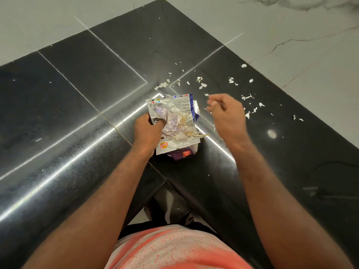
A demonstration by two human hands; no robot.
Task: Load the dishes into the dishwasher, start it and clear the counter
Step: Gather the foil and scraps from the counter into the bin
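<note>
A crumpled silver snack wrapper [175, 121] lies on the black stone counter [81, 105] at its inner corner, with a purple wrapper [181, 154] under it. Pale peel scraps sit heaped on the silver wrapper. My left hand [148, 131] grips the wrapper's left edge. My right hand [226, 111] hovers just right of the wrapper, its fingers curled and pinched together; whether they hold a scrap is not visible. Several white peel flakes [202, 85] are scattered on the counter behind and to the right of the hands.
The counter forms an L around me, with white marble-look wall tiles [291, 35] behind it. More flakes [252, 109] trail to the right. The counter's front edge [165, 181] meets at a corner close to my body.
</note>
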